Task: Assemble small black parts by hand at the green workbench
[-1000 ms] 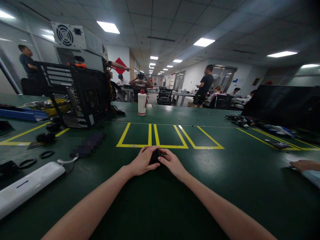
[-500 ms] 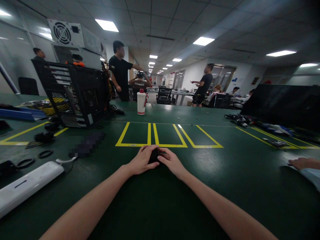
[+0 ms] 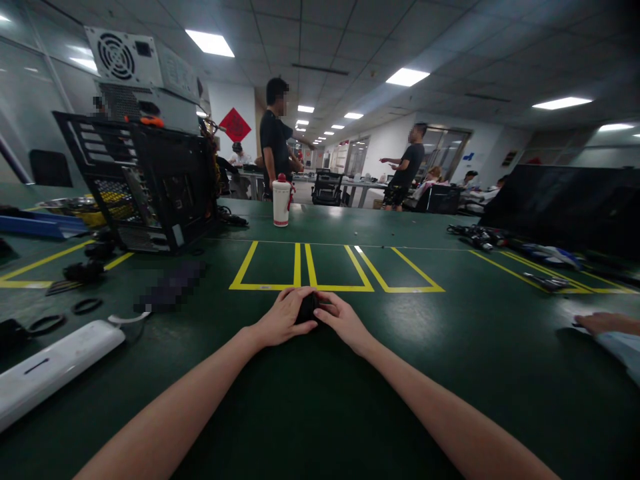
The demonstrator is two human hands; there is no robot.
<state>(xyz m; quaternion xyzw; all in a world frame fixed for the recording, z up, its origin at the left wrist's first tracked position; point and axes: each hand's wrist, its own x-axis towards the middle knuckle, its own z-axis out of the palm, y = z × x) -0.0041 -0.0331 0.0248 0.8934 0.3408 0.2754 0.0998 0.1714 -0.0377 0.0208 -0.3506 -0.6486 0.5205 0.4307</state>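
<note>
Between my two hands is a small black rounded object (image 3: 308, 307), its kind too dark and covered to make out. My left hand (image 3: 285, 317) curls over its left side, fingers across the top and thumb along the near side. From the right, my right hand (image 3: 345, 321) grips it with thumb and fingertips. Both hands are low at the green table (image 3: 320, 400), just in front of the yellow tape outlines (image 3: 327, 289).
A black computer case (image 3: 170, 190) with power supplies (image 3: 125, 60) on top stands left. A white bottle (image 3: 281, 203) is behind the tape. Nearer left lie a white device (image 3: 60, 373) and black rings (image 3: 87, 306). At right are cables (image 3: 477, 237) and another person's hand (image 3: 607, 323).
My hands stay around the black object, almost unmoved. The view has shifted slightly. In the background, the standing person in black has moved to the right and lowered an arm.
</note>
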